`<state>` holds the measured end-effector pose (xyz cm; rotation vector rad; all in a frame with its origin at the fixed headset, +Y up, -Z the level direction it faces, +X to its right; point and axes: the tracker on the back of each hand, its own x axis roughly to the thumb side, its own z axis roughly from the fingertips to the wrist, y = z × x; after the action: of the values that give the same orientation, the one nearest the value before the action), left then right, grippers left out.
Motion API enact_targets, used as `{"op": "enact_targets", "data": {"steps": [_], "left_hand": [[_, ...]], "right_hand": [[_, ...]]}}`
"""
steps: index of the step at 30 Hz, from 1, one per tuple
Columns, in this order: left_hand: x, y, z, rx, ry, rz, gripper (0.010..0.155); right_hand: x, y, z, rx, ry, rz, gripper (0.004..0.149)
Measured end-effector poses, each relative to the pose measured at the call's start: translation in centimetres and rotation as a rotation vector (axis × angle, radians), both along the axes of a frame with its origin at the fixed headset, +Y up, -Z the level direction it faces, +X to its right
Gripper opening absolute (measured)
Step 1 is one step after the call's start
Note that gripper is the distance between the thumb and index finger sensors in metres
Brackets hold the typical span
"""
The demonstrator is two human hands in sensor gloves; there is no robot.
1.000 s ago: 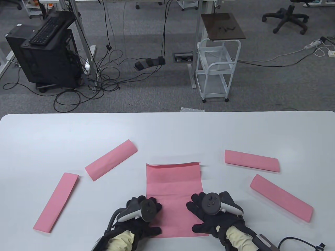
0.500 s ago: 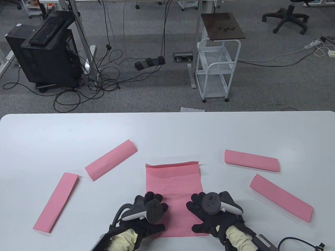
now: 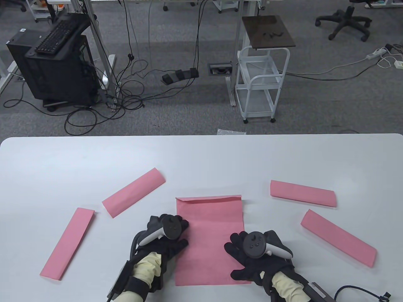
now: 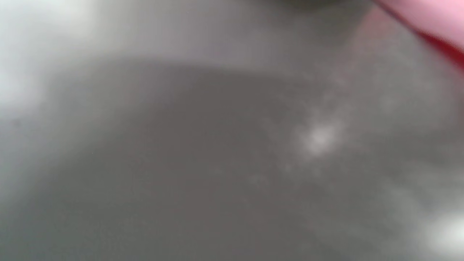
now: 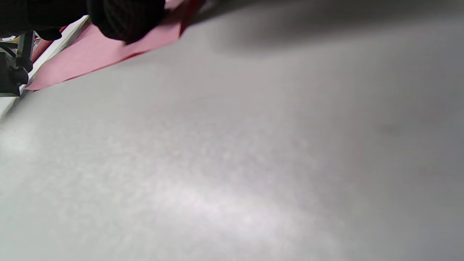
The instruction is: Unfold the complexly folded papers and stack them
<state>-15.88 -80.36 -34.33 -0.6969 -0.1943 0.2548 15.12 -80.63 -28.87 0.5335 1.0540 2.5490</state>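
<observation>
A larger pink sheet (image 3: 210, 232), partly unfolded, lies flat at the table's near middle, with a narrow flap folded along its far edge. My left hand (image 3: 182, 234) rests on the sheet's left edge, fingers and thumb touching the paper. My right hand (image 3: 235, 253) presses flat on the sheet's lower right part. In the right wrist view a gloved finger (image 5: 127, 16) lies on the pink sheet (image 5: 90, 56). The left wrist view is blurred, with a bit of the pink sheet (image 4: 427, 16) at the top right.
Several folded pink strips lie around the sheet: two on the left (image 3: 133, 192) (image 3: 67, 243) and two on the right (image 3: 303, 193) (image 3: 338, 238). The white table (image 3: 201, 157) stretches bare beyond them. A cable (image 3: 362, 291) lies at the near right corner.
My left hand has slid from the sheet's near left corner away from me along its left edge. The sheet's far edge lies flatter. My right hand has not moved.
</observation>
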Motion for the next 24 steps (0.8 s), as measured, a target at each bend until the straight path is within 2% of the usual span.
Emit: {"op": "enact_targets", "data": {"steps": [5,7,8,9,10,12,15,18,23,24], "left_hand": [[0.5,0.7,0.0,0.018,-0.010,-0.051,0.061],[1.5,1.8,-0.1,0.000,0.003,-0.048,0.063],[2.5,2.3,0.0,0.055,-0.020,-0.048,0.065],[3.3,2.5,0.1,0.080,-0.059,-0.046,0.067],[4.7,2.6,0.4,0.091,-0.156,-0.050,0.068],[7.1,2.3,1.0,0.059,-0.289,-0.051,0.068],[9.4,1.3,0.9,0.002,-0.377,-0.109,0.071],[9.8,0.8,-0.5,0.007,-0.351,-0.134,0.073],[8.7,0.8,-4.9,0.029,-0.187,-0.132,0.076],[8.0,1.0,-6.2,0.021,-0.117,-0.134,0.076]], "right_hand": [[0.0,0.0,0.0,-0.002,0.000,0.000,0.077],[0.0,-0.1,0.0,-0.006,-0.001,-0.003,0.077],[0.0,-0.1,0.0,-0.007,-0.001,-0.004,0.077],[0.0,-0.1,0.0,-0.007,-0.002,-0.004,0.077],[0.0,0.0,0.0,-0.007,-0.001,-0.003,0.077],[0.0,-0.1,0.0,-0.008,-0.002,-0.005,0.077],[0.0,-0.1,0.0,-0.008,-0.001,-0.008,0.077],[0.0,-0.1,0.0,-0.010,-0.002,-0.011,0.077],[0.0,-0.1,0.0,-0.009,-0.002,-0.010,0.077],[0.0,-0.1,0.0,-0.008,-0.002,-0.010,0.077]]}}
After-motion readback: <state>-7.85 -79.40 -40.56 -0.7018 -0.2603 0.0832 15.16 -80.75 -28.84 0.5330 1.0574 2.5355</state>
